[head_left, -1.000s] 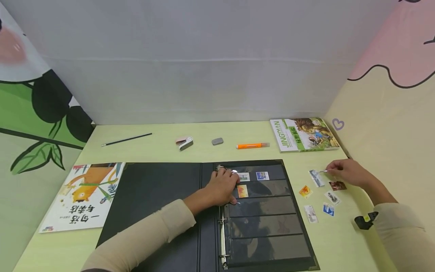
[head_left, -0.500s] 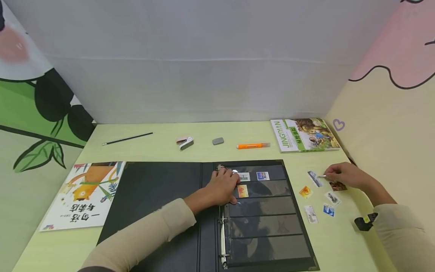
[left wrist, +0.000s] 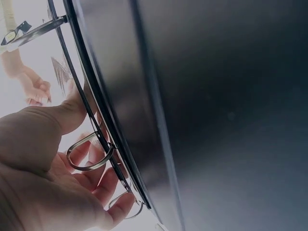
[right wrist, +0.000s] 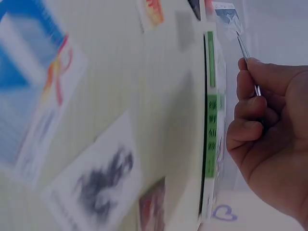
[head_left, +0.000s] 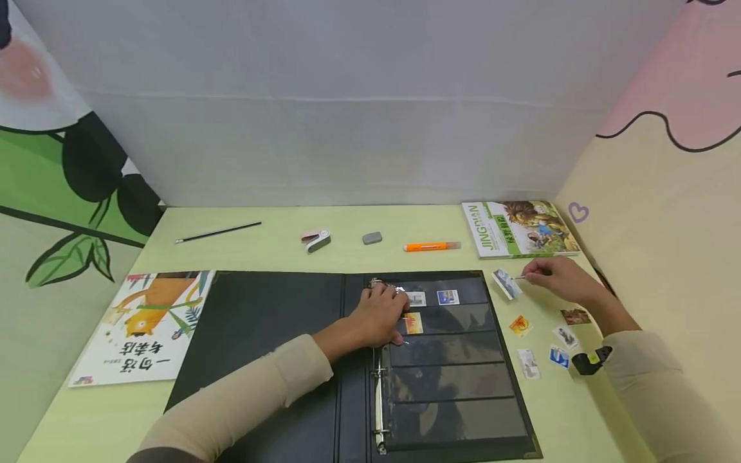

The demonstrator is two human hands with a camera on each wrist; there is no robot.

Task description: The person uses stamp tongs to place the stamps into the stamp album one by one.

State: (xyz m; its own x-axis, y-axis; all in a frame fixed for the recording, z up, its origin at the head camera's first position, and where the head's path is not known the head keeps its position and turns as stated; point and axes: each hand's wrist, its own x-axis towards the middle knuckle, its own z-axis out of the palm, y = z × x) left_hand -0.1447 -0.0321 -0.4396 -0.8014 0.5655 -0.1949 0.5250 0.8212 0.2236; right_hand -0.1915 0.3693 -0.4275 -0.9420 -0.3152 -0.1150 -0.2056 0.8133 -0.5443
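My right hand (head_left: 560, 281) pinches a pair of slim metal tweezers (right wrist: 244, 46) between thumb and fingers. Gripped in the tweezers' tip is a blue-grey and white postage stamp (head_left: 506, 284), held above the table beside the album's upper right edge. A black stamp album (head_left: 278, 360) lies open, its right page of clear pocket strips (head_left: 448, 350) fixed on metal rings (left wrist: 90, 166). My left hand (head_left: 376, 316) rests on that page along the ring side, fingers relaxed. Within the pockets are a greenish stamp (head_left: 416, 299), a blue stamp (head_left: 448, 297) and an orange-yellow stamp (head_left: 413, 323).
Several loose stamps lie right of the album, among them an orange one (head_left: 520, 326) and a blue one (head_left: 559, 357). Behind are a pencil (head_left: 218, 232), stapler (head_left: 316, 241), eraser (head_left: 372, 238), orange marker (head_left: 431, 246) and book (head_left: 520, 229). Another book (head_left: 145, 328) lies left.
My right hand has lifted the blue-grey stamp off the table with the tweezers and carried it left and away from me, towards the album. My left hand has stayed in place.
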